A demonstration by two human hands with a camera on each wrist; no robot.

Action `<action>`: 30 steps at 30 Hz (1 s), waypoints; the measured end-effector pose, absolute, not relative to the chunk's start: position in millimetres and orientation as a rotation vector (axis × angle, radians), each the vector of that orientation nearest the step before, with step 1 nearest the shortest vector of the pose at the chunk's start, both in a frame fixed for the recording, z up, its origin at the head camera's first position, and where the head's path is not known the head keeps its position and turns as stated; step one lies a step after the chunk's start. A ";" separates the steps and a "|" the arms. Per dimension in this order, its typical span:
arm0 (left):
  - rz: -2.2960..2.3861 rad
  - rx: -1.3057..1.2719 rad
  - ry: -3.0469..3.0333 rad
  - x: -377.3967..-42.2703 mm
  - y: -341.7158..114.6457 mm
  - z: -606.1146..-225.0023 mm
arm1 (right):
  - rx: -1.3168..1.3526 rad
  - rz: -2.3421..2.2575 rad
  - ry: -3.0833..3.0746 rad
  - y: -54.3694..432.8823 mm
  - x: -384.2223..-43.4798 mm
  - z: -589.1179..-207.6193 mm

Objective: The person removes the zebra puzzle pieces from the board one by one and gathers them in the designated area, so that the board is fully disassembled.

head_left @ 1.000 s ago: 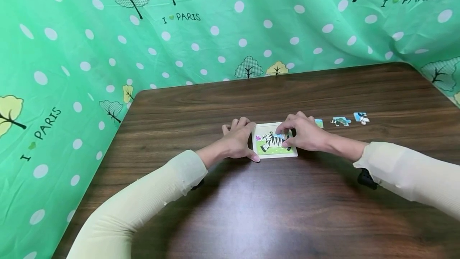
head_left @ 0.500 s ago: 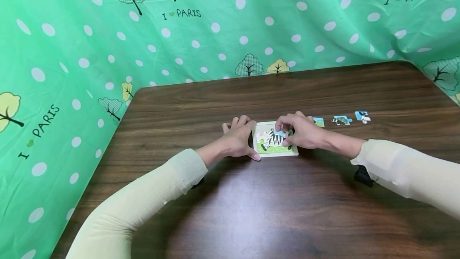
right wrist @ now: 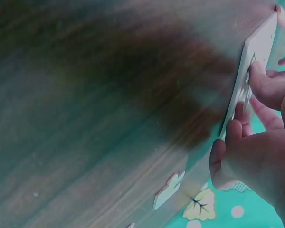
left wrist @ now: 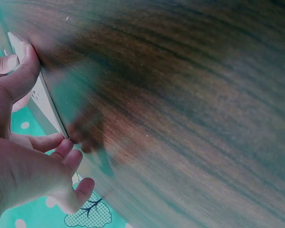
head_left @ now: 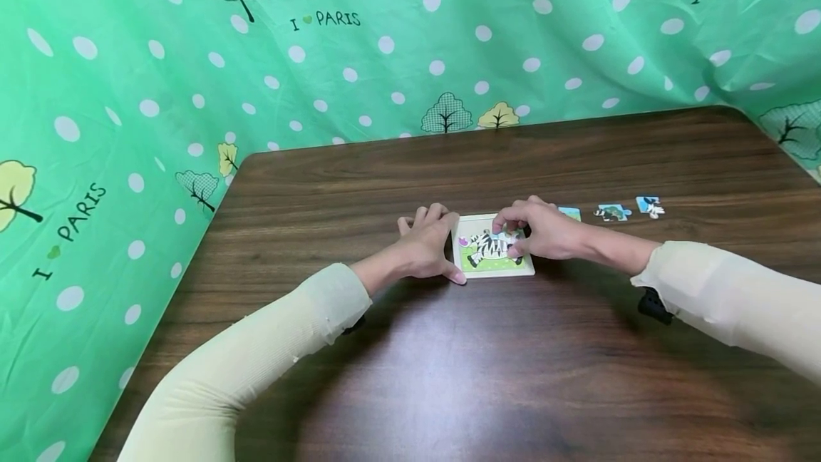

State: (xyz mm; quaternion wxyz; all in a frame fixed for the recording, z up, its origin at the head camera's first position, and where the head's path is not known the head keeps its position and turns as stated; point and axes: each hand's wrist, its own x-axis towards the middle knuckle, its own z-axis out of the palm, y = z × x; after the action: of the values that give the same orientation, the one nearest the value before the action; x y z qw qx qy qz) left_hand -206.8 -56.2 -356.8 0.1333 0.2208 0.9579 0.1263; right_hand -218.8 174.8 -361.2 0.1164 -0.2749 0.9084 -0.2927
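Left hand [head_left: 427,247] round the puzzle tray [head_left: 497,274], right hand [head_left: 546,229] tight on a piece [head_left: 505,237] — as before.

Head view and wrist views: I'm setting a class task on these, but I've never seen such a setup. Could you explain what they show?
There is no machine here, just a person's two bare hands. The head camera looks forward and down; each wrist camera looks at that hand's work.

On the dark wooden table lies a pale puzzle frame with a zebra picture. The left hand holds the frame's left end. The right hand pinches a puzzle piece, partly hidden by its fingers. Three loose pieces lie farther right. Behind hangs a green cloth.
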 end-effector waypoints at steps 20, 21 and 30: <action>0.355 0.635 2.775 -207.9 -55.6 -356.0 | -1.344 -0.578 2.865 183.2 -213.8 -364.5; 0.355 0.633 2.776 -208.0 -55.7 -356.1 | -1.319 -0.585 2.852 183.9 -214.0 -364.3; 0.343 0.623 2.782 -207.6 -54.7 -356.9 | -1.182 -0.626 2.793 189.2 -213.5 -362.2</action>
State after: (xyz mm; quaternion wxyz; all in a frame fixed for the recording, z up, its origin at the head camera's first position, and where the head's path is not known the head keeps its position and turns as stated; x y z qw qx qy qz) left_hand -207.6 -54.7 -356.9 0.1346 0.2150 0.9600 0.1183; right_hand -213.5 189.2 -362.2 0.0226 -0.3816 0.9017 -0.2020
